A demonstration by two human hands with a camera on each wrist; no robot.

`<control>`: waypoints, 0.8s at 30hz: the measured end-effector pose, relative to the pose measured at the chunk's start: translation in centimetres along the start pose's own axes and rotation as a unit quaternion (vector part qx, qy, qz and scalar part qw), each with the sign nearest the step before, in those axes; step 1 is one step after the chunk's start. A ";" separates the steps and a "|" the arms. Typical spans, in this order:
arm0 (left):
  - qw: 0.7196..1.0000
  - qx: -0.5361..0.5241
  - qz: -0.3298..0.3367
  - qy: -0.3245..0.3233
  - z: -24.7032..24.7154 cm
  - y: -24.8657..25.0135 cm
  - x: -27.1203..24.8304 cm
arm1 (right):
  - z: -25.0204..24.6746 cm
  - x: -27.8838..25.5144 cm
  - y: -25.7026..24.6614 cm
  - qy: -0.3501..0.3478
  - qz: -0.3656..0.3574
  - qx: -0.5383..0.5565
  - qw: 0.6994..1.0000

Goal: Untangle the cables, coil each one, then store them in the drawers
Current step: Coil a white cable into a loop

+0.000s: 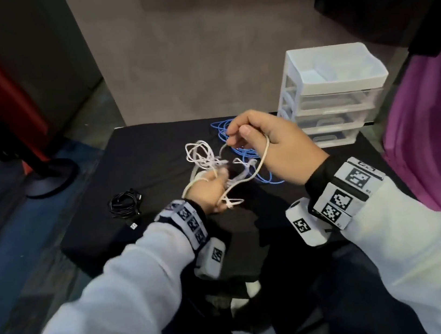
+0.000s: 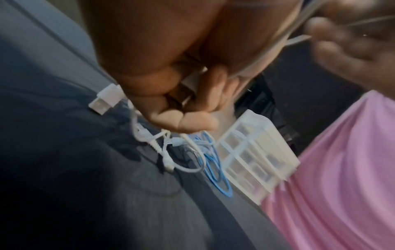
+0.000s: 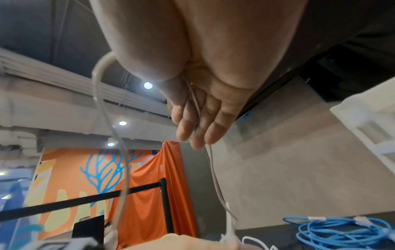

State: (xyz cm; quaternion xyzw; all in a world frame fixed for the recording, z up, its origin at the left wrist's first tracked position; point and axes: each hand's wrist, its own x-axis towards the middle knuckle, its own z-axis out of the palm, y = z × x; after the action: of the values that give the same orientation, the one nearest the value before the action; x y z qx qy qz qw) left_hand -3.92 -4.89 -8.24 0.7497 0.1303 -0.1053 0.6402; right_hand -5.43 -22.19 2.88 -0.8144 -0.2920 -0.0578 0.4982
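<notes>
On the black table (image 1: pixel 154 147) lie a tangle of thin white cables (image 1: pixel 202 154), a blue cable (image 1: pixel 242 151) behind it and a coiled black cable (image 1: pixel 124 203) at the left. My left hand (image 1: pixel 213 184) grips loops of a cream-white cable (image 1: pixel 262 158) low over the table, with a white USB plug (image 2: pixel 104 99) sticking out beside its curled fingers (image 2: pixel 192 121). My right hand (image 1: pixel 240 133) is raised above the tangle and pinches the same cable (image 3: pixel 212 169), which wraps around the hand's outer edge. The blue cable (image 3: pixel 342 231) lies below it.
A white plastic drawer unit (image 1: pixel 331 100) with clear drawers stands at the table's back right corner. Pink fabric (image 1: pixel 434 122) hangs at the right. A black stanchion base (image 1: pixel 48 177) sits on the floor to the left. Bare tabletop lies in front of the black cable.
</notes>
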 end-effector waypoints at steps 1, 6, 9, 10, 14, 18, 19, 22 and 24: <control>0.999 0.021 0.005 0.035 -0.9 0.8 1.0 | -0.7 -0.2 -0.1 0.006 0.002 -0.010 1.000; 0.990 -0.020 -0.075 0.120 -4.7 4.0 5.1 | -2.9 -1.0 0.2 0.016 0.002 -0.056 0.998; 0.991 0.000 -0.070 0.115 -5.7 3.4 5.9 | -3.0 -1.5 1.1 0.011 0.000 -0.099 0.995; 0.991 0.007 -0.069 0.115 -5.7 2.9 5.7 | -3.0 -1.7 1.4 0.019 -0.009 -0.118 0.993; 0.989 0.005 -0.097 0.111 -5.4 1.2 4.2 | -2.7 -3.0 2.7 0.044 -0.037 -0.169 0.984; 0.992 -0.039 -0.068 0.097 -5.7 0.5 1.4 | -3.1 -5.2 3.2 0.023 0.014 -0.177 0.984; 0.994 -0.041 -0.053 0.085 -5.8 0.5 0.5 | -3.5 -5.9 3.3 0.005 0.035 -0.166 0.985; 0.999 0.029 0.007 0.026 -6.0 1.0 -2.7 | -3.8 -8.1 3.7 -0.050 0.055 -0.128 0.989; 0.984 0.173 0.030 -0.015 -6.0 1.5 -4.4 | -3.1 -9.3 4.1 -0.085 0.055 -0.120 0.988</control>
State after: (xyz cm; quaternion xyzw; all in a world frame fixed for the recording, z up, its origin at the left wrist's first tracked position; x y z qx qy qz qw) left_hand -7.68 0.57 -4.47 0.8511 0.0783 -0.1182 0.5056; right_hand -10.28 -30.07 -2.36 -0.8851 -0.2788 0.0049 0.3725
